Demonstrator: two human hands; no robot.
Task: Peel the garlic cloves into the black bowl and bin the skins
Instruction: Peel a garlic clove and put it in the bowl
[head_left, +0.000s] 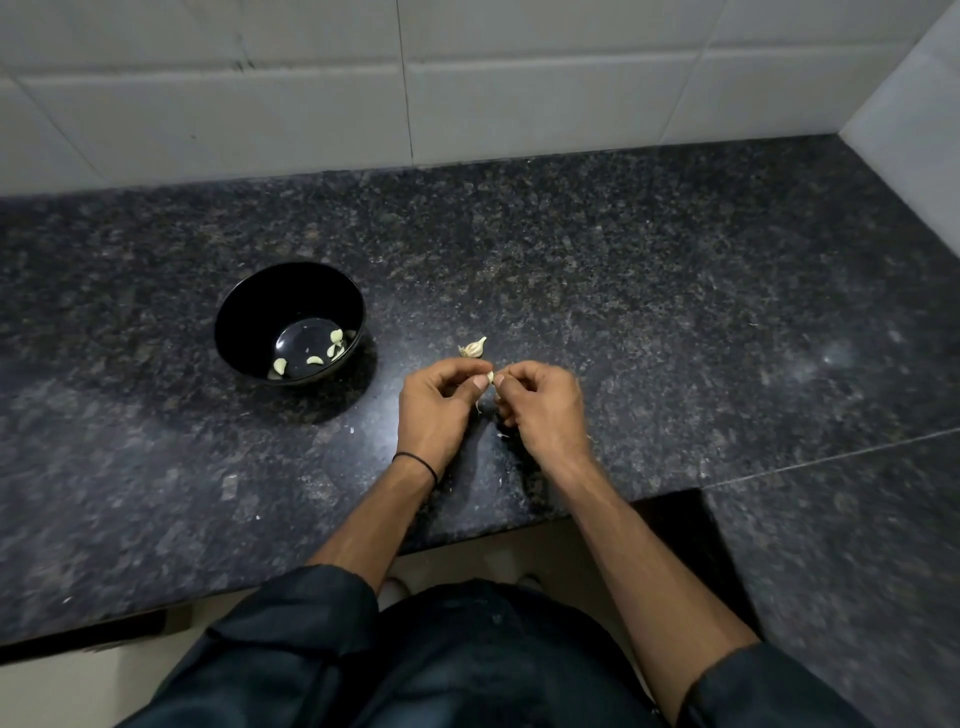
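Leftmost, a black bowl (290, 323) was seen standing on the dark speckled table (649, 270), at about ten o'clock from the hands and well apart from them. Several peeled garlic cloves (310, 356) were gathered in its bottom, mostly toward the near and right side.

Next, the left hand (436, 402) was held just above the table near its front edge, a thin black band (415, 464) being worn on the wrist. Its fingers (480, 383) were curled and pressed on a small garlic clove (490, 377), which was pinched from the other side by the fingers (500, 380) of the right hand (540, 402). The clove was thus gripped between both hands, thumb tips nearly touching, and a wisp of skin (478, 407) was seen hanging below it.

At twelve o'clock from the hands, just beyond the fingertips, an unpeeled garlic piece (474, 347) was lying on the table. Small pale flecks of skin (502, 435) were scattered on the table beneath the hands.
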